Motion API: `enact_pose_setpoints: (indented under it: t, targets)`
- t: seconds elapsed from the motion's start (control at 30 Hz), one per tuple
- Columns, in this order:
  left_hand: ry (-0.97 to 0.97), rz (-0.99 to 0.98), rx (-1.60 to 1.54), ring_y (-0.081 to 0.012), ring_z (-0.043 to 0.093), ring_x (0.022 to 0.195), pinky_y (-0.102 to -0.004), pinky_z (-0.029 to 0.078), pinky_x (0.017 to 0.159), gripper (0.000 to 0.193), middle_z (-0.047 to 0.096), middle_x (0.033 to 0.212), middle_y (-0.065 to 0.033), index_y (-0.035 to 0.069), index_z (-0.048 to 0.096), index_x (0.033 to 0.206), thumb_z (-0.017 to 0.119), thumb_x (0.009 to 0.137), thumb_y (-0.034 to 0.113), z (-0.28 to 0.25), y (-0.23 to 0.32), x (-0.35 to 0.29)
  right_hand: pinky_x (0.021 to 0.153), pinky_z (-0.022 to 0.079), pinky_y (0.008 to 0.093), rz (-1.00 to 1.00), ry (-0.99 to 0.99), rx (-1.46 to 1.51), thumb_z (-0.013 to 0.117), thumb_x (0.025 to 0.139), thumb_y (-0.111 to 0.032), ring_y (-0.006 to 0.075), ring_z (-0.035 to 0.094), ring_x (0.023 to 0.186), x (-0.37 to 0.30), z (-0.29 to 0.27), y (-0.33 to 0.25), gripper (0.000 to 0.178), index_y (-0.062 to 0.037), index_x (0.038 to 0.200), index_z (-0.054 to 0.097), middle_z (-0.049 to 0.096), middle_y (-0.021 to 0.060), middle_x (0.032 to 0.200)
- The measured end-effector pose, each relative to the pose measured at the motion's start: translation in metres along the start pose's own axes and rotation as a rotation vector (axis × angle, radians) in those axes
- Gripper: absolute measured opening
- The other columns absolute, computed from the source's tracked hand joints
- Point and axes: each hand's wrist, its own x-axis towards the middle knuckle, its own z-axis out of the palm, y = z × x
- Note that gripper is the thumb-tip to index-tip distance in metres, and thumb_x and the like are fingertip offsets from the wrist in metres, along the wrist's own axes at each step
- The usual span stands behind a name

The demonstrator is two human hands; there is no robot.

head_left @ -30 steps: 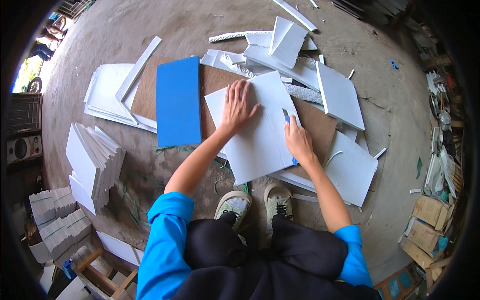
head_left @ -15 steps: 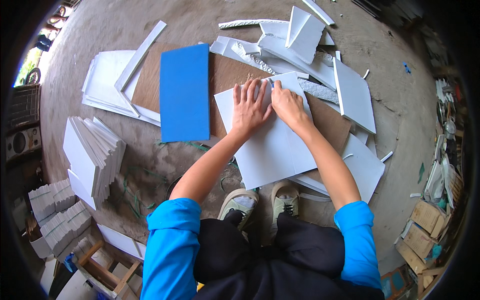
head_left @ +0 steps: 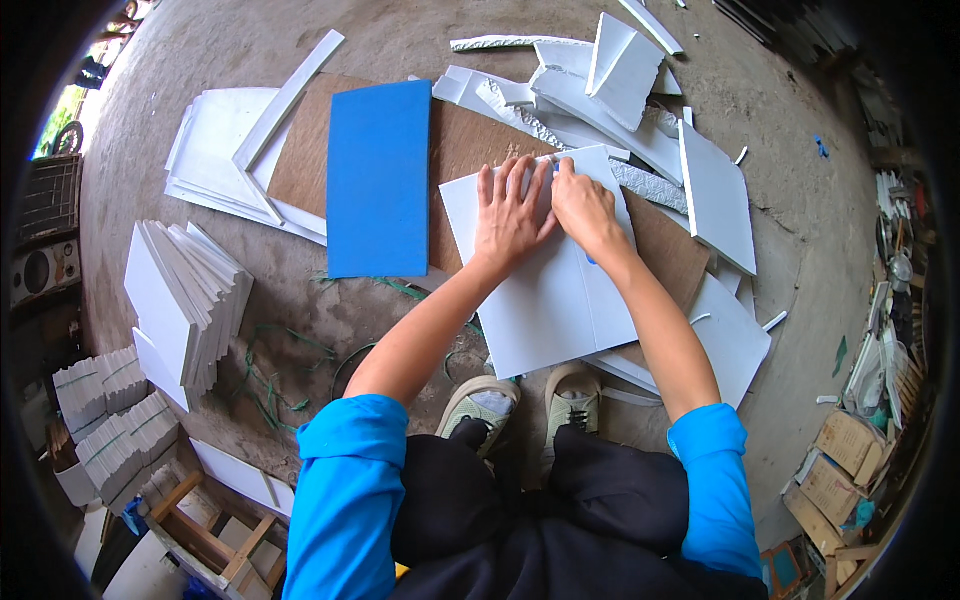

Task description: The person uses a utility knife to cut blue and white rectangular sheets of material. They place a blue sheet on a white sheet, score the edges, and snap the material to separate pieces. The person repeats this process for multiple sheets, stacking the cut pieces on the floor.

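A white foam board lies slanted in front of my feet, with a thin straight line running down it. My left hand presses flat on its upper part, fingers spread. Beside it, my right hand is closed around a blue-handled utility knife near the board's far edge. Only bits of blue show at the fingers and below the wrist; the blade is mostly hidden. Under the foam board is a brown wooden board. A blue rectangular panel rests on the wood to the left of my hands.
White offcuts are heaped beyond the wood, and more white sheets lie at far left. Stacked white panels stand at left, near bundled strips and a wooden frame. Cardboard is piled at right.
The view has shifted slightly, moving the scene a little right. Both hands remain on the foam board. A blue end of the knife now shows below my right wrist, and its tip is less visible.
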Motion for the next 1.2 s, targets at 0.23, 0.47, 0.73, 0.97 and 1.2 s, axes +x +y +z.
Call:
enact_pose_setpoints:
  t: [0.23, 0.47, 0.73, 0.97, 1.2]
  targets:
    - [-0.002, -0.003, -0.010, -0.0242, 0.027, 0.123, -0.0490, 0.012, 0.104, 0.065, 0.034, 0.127, -0.0092, 0.013, 0.035, 0.130, 0.053, 0.075, 0.042, -0.001, 0.000, 0.000, 0.074, 0.048, 0.0459, 0.007, -0.059, -0.003, 0.041, 0.084, -0.017, 0.0364, 0.061, 0.084, 0.007, -0.003, -0.001, 0.026, 0.0040, 0.099, 0.044, 0.062, 0.0232, 0.085]
    - [0.031, -0.009, 0.038, -0.0246, 0.029, 0.122, -0.0508, 0.013, 0.103, 0.069, 0.036, 0.127, -0.0088, 0.013, 0.033, 0.132, 0.055, 0.073, 0.042, 0.009, 0.000, -0.001, 0.082, 0.044, 0.0472, 0.102, -0.174, 0.104, 0.036, 0.087, -0.023, 0.0397, 0.056, 0.095, 0.024, -0.010, -0.008, 0.033, 0.0042, 0.103, 0.046, 0.058, 0.0266, 0.097]
    - [0.023, -0.008, 0.057, -0.0272, 0.027, 0.122, -0.0522, 0.013, 0.102, 0.066, 0.033, 0.128, -0.0109, 0.011, 0.029, 0.134, 0.052, 0.078, 0.040, 0.012, 0.003, -0.002, 0.080, 0.044, 0.0502, 0.082, -0.298, 0.108, 0.039, 0.087, -0.023, 0.0447, 0.054, 0.093, -0.025, -0.010, 0.007, 0.032, 0.0037, 0.104, 0.043, 0.056, 0.0313, 0.095]
    - [0.002, 0.001, 0.082, -0.0291, 0.026, 0.123, -0.0536, 0.013, 0.102, 0.068, 0.030, 0.130, -0.0110, 0.009, 0.027, 0.134, 0.052, 0.079, 0.041, 0.013, 0.003, -0.003, 0.079, 0.044, 0.0503, 0.108, -0.349, 0.134, 0.036, 0.084, -0.014, 0.0440, 0.056, 0.090, -0.094, 0.006, 0.028, 0.026, 0.0048, 0.100, 0.042, 0.057, 0.0308, 0.090]
    - [0.048, 0.072, 0.095, -0.0298, 0.026, 0.123, -0.0549, 0.014, 0.102, 0.065, 0.031, 0.130, -0.0102, 0.010, 0.030, 0.133, 0.052, 0.080, 0.041, 0.014, -0.005, 0.022, 0.075, 0.044, 0.0506, 0.058, -0.207, 0.115, 0.036, 0.082, -0.011, 0.0429, 0.058, 0.084, -0.086, 0.009, 0.031, 0.024, 0.0047, 0.098, 0.044, 0.059, 0.0294, 0.084]
